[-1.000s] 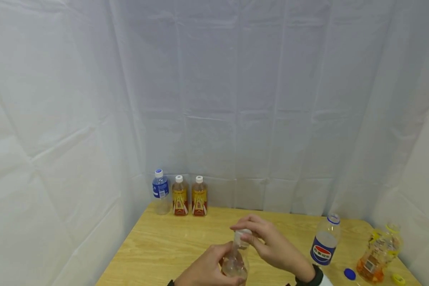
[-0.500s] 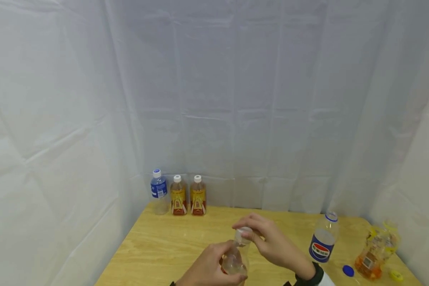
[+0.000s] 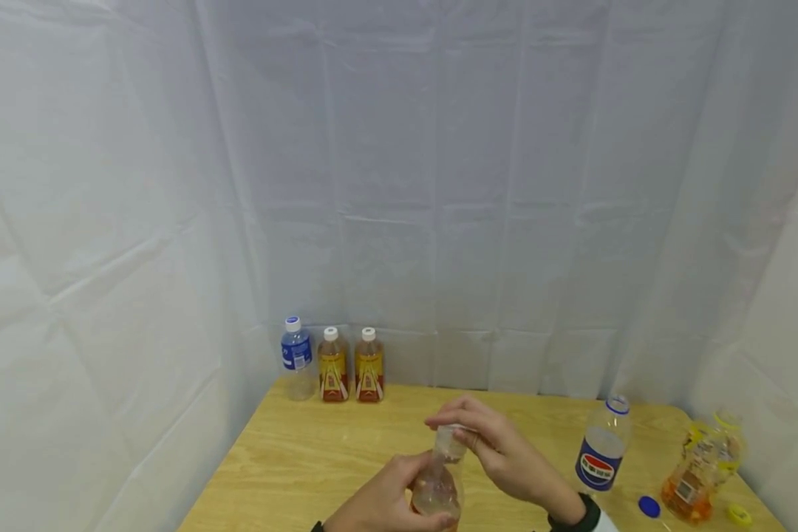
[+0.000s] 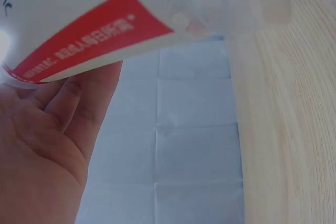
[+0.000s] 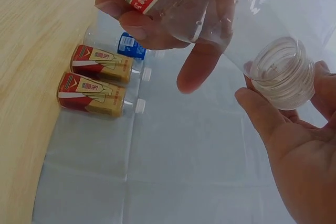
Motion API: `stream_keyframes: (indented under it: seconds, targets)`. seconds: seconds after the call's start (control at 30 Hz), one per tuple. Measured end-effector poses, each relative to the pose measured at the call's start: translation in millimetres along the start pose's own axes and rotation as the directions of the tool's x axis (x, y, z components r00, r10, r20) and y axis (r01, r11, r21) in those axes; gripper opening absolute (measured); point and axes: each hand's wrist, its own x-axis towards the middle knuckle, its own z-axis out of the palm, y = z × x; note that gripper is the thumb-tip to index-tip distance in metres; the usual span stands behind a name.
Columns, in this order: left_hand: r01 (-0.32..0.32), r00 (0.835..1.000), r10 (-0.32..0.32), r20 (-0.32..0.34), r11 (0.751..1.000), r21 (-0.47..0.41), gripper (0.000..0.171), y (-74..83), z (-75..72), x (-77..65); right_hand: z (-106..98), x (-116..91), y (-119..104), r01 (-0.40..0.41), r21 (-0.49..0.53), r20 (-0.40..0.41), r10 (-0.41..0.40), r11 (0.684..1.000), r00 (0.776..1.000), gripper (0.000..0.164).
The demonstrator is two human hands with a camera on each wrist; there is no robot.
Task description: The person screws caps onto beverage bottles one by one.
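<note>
A clear plastic bottle point(image 3: 437, 490) stands between the hands, low in the middle of the head view. My left hand point(image 3: 392, 496) grips its body, thumb near the shoulder. A white label point(image 4: 79, 14) with a red band wraps the bottle in the left wrist view. At the top, my right hand point(image 3: 505, 457) pinches the translucent screw cap point(image 5: 294, 91) between thumb and fingers, one finger reaching over it. The cap sits on the bottle neck in the right wrist view.
A blue-labelled bottle point(image 3: 297, 355) and two yellow-and-red bottles point(image 3: 333, 373) stand at the back left. On the right are an uncapped Pepsi bottle point(image 3: 600, 459), a blue cap point(image 3: 649, 506), a bottle with orange contents point(image 3: 694, 480) and a yellow cap point(image 3: 739, 514).
The right hand's fingers have shifted slightly around the cap, now lying flatter over its top. The left hand keeps its grip on the bottle, and the head view has shifted a little.
</note>
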Motion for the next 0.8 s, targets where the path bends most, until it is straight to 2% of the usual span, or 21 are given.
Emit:
stream_keyframes:
  seconds: [0.1,0.2,0.37,0.6,0.8]
  targets:
    - [0.008,0.999,-0.006,0.032,0.999,-0.049,0.036,-2.0,1.7,-0.7,-2.0,-0.9,0.6,-0.007,0.031,0.024,0.006,0.999,1.0,0.039]
    - [0.013,1.0,-0.012,0.024,0.998,-0.055,0.033,-2.6,3.1,-1.0,-3.5,-1.7,-0.4,-0.022,0.03,0.033,0.021,0.999,0.999,0.038]
    - [0.023,1.0,-0.023,-0.01,1.0,-0.008,0.029,-2.4,2.9,-0.8,-2.2,-2.1,-3.9,-0.048,-0.04,0.024,0.049,0.998,0.999,0.034]
    - [0.029,0.999,-0.029,-0.03,0.999,0.02,0.034,-1.8,3.0,1.1,3.4,-1.8,-6.1,-0.048,-0.138,-0.045,0.042,0.989,0.998,0.029]
    - [0.046,0.998,-0.045,-0.035,0.998,0.041,0.037,0.1,2.0,0.2,2.7,-0.3,-3.8,-0.074,-0.16,-0.039,0.069,0.984,0.997,0.027]
